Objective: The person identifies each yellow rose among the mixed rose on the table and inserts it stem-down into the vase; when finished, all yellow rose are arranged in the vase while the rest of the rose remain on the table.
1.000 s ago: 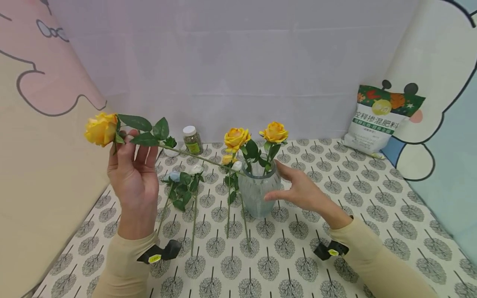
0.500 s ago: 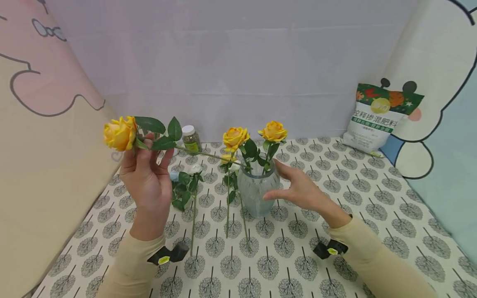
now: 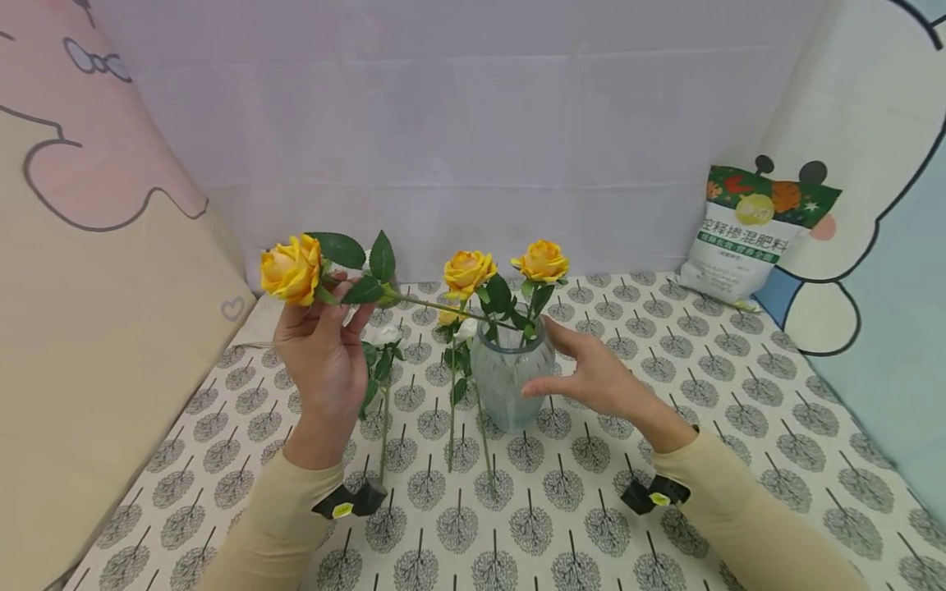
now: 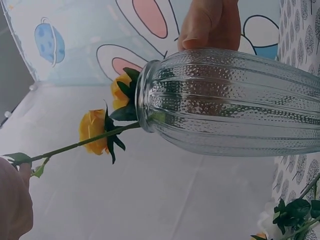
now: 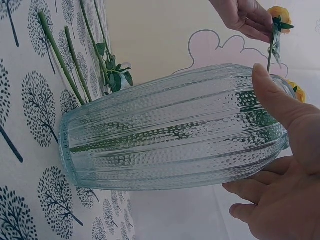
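Note:
My left hand [image 3: 325, 369] pinches the stem of a yellow rose [image 3: 291, 269] just below its bloom. The stem slants right and down, and in the left wrist view its lower end enters the mouth of the ribbed glass vase [image 4: 225, 105]. Thumb and fingers of my right hand [image 3: 594, 382] hold the vase near its upper part, on opposite sides. It stands upright on the patterned cloth. Two yellow roses, one on the left [image 3: 469, 273] and one on the right [image 3: 543, 261], rise from its mouth. In the right wrist view, green stems show blurred through the glass.
Left of the vase lie more flowers, including a white rose [image 3: 387, 335] and another white bloom [image 3: 466, 330], stems pointing toward me. A fertilizer bag [image 3: 739, 238] leans at the back right. A white cloth wall [image 3: 473, 148] closes off the back.
My left hand has moved right with the yellow rose, bringing its stem further over the vase mouth. It now hides the small jar and the blue flower. My right hand and the vase stay put.

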A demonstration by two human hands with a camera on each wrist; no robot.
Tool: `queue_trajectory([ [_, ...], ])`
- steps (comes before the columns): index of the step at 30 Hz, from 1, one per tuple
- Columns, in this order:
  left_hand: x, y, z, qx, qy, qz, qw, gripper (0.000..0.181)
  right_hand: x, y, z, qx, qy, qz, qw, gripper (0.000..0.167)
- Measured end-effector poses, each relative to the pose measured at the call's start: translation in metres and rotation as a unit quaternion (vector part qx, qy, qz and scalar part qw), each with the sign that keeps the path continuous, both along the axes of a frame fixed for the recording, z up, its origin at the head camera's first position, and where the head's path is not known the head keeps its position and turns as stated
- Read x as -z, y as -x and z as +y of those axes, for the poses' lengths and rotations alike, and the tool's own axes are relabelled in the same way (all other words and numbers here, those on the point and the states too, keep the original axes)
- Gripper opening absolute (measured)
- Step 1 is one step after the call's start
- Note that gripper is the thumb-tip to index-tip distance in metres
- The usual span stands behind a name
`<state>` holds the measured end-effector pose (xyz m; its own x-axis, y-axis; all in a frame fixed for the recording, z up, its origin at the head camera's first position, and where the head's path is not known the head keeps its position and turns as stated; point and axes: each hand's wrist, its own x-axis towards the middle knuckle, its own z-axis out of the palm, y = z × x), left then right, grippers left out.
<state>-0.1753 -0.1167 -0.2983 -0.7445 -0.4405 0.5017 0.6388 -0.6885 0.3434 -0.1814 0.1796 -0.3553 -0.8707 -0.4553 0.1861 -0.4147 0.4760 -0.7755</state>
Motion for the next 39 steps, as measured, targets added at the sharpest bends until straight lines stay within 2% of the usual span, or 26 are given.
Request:
queue_trajectory([
  [5,0.002,0.001,0.003,0.013,0.008,-0.011,0.9998,0.034,0.000,-0.001,0.000,0.004,0.000,-0.002,1.0000,0.113],
  [10,0.002,0.007,0.008,0.035,0.034,-0.025,0.9985,0.035,0.003,0.000,0.000,0.000,0.010,0.003,0.9999,0.110],
  [15,0.004,0.015,0.016,0.025,0.075,-0.049,0.9957,0.042,0.004,0.001,-0.001,-0.002,0.012,0.003,0.9999,0.109],
  [25,0.001,0.026,0.027,0.053,0.105,-0.043,0.9921,0.036,0.003,0.001,0.000,0.001,0.008,-0.003,1.0000,0.109],
  [31,0.002,0.030,0.032,0.063,0.116,-0.045,0.9902,0.020,0.001,0.000,0.000,0.003,0.002,0.000,1.0000,0.109],
  [36,0.002,0.032,0.033,0.065,0.134,-0.044,0.9879,0.029,0.001,0.000,0.000,0.005,0.000,0.004,1.0000,0.109],
  [39,0.002,0.030,0.033,0.076,0.139,-0.037,0.9867,0.033,0.002,0.000,-0.001,0.005,-0.002,0.007,1.0000,0.109],
])
